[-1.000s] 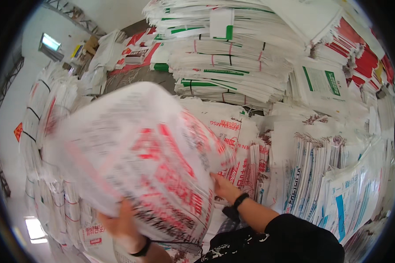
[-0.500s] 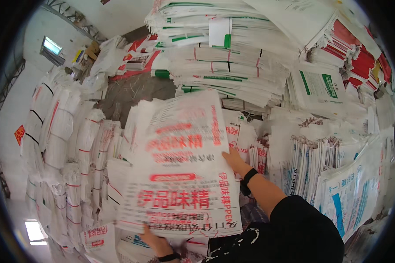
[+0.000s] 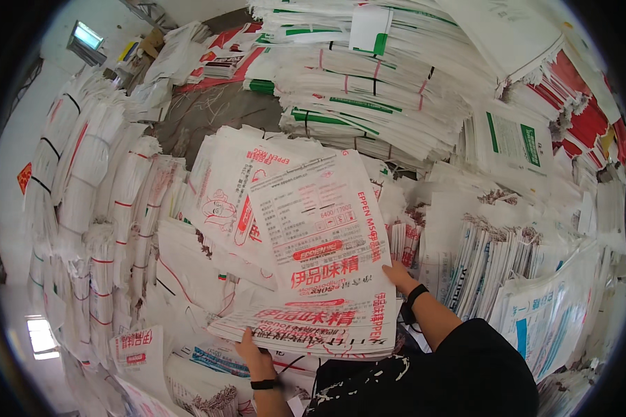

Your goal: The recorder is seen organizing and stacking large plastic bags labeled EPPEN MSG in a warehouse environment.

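Note:
A small stack of flat white woven sacks (image 3: 323, 240) with red print lies in front of my body, its near part bent upward. My left hand (image 3: 257, 354) grips the near left edge, fingers closed round it. On the right edge, my right hand (image 3: 399, 279) is closed too, the thumb on top and the other fingers hidden underneath. Beyond and to the left, partly covered by the held stack, are more red-printed white sacks (image 3: 219, 191). Black bands circle both my wrists.
Tied bundles of white sacks (image 3: 94, 174) stand along the left. A tall pile of green-marked sacks (image 3: 368, 104) rises at the back. On the right are upright sacks with blue print (image 3: 549, 313) and red sacks (image 3: 581, 115). Grey floor (image 3: 219, 111) shows at the back left.
The held sacks have shifted right and now bend across the near part, uncovering the red-printed sacks behind on the left. Both my hands have moved right, the left one also up.

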The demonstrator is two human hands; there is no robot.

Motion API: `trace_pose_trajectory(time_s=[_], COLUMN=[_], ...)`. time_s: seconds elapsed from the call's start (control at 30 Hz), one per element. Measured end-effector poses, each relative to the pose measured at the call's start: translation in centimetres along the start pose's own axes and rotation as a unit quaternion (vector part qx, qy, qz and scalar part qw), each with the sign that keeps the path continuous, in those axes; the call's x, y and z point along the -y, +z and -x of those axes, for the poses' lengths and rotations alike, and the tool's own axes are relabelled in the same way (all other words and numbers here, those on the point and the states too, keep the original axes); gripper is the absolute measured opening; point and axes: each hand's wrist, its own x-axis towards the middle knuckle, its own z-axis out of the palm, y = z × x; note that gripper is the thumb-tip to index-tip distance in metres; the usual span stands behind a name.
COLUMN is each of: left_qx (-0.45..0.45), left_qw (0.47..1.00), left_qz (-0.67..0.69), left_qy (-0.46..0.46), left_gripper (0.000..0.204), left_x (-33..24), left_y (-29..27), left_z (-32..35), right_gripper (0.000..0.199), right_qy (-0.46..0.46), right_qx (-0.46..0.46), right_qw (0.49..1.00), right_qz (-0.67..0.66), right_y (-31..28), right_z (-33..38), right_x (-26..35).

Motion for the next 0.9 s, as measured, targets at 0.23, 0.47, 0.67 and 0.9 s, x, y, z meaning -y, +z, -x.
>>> trace_pose_trajectory(time_s=[0.23,0.47,0.67,0.9], left_qx=[0.082,0.066,-0.091,-0.251], left_qw=[0.994,0.976,0.876,0.803], left_qz=[0.07,0.065,0.033,0.092], left_qy=[-0.023,0.197,0.472,0.533], left_gripper=[0.035,0.014,0.016,0.026], left_x=[-7.6,-21.7,-33.2,-34.8], left_y=[7.3,7.1,-6.4,-27.3], left_z=[4.6,12.2,18.8,34.8], right_gripper=[0.033,0.038,0.046,0.046], right_qy=[-0.176,-0.281,-0.48,-0.57], right_qx=[0.133,0.059,0.008,0.253], right_qw=[0.975,0.844,0.85,0.781], right_qz=[0.038,0.452,0.218,0.034], right_y=[-1.9,6.4,16.4,35.2], right_z=[-6.1,1.0,11.5,32.5], right_x=[-9.3,7.9,25.5,38.1])
